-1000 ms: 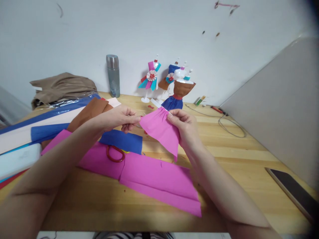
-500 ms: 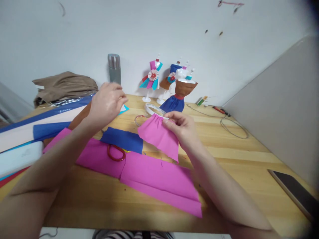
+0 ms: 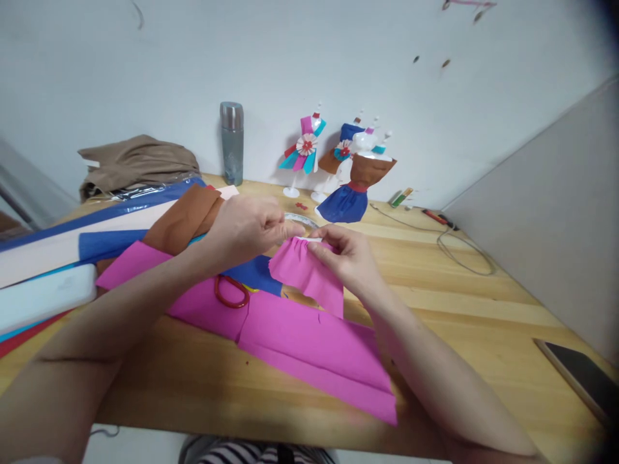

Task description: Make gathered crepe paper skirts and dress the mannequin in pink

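Observation:
A gathered piece of pink crepe paper [image 3: 314, 274], with a white strip along its pleated top edge, hangs above the table. Pinching that edge at its right side is my right hand [image 3: 351, 254], thumb in front. My left hand [image 3: 251, 225] is closed at the upper left of the same edge, its thumb lying along the pleats; its other fingertips are hidden. Just behind the paper shows part of a white tape roll [image 3: 302, 221]. Below lie a long folded pink crepe sheet [image 3: 314, 341], a blue piece [image 3: 258, 274] and red-handled scissors [image 3: 232, 292], their blades covered.
Small dress forms in paper outfits [image 3: 358, 171] stand by the wall, beside a grey flask [image 3: 233, 145]. Brown paper [image 3: 181, 219], blue and cream rolls, a white case [image 3: 48, 296] and brown cloth [image 3: 140, 161] fill the left. A phone [image 3: 580, 377] and a cable [image 3: 464, 258] lie right.
My left hand has moved right and down from near the flask to the gathered paper's top edge. My right hand keeps its pinch. The view has shifted slightly.

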### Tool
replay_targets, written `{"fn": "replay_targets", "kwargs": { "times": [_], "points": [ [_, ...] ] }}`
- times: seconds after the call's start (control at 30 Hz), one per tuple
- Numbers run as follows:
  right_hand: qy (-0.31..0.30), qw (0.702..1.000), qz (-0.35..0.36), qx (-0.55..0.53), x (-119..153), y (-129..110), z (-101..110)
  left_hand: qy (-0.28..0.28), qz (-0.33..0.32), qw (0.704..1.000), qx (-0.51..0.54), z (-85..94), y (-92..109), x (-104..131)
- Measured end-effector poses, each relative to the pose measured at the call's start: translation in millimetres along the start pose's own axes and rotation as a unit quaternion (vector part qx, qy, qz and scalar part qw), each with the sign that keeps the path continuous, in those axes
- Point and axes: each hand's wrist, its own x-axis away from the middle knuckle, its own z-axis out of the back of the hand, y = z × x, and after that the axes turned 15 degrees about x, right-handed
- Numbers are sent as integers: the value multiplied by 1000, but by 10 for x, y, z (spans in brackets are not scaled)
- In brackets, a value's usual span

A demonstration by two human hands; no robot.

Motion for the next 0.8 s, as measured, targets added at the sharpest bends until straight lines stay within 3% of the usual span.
{"fn": "replay_targets", "kwargs": {
  "times": [0.13, 0.3, 0.5, 0.67, 0.8],
  "points": [
    [-4, 999, 33, 14, 30, -23, 1, -70, -49, 995, 50, -123, -9, 30],
    [1, 998, 54, 27, 72, -47, 30, -162, -11, 986, 49, -174, -53, 19],
    [-27, 996, 72, 40, 73, -34, 10, -203, -16, 979, 15, -87, -65, 38],
    [-48, 993, 99, 48, 69, -44, -1, -231, -64, 971, -9, -34, 2, 50],
    [-59, 995, 86, 10, 55, -59, 57, -258, -8, 963, 74, 5, 70, 38]
  ]
}}
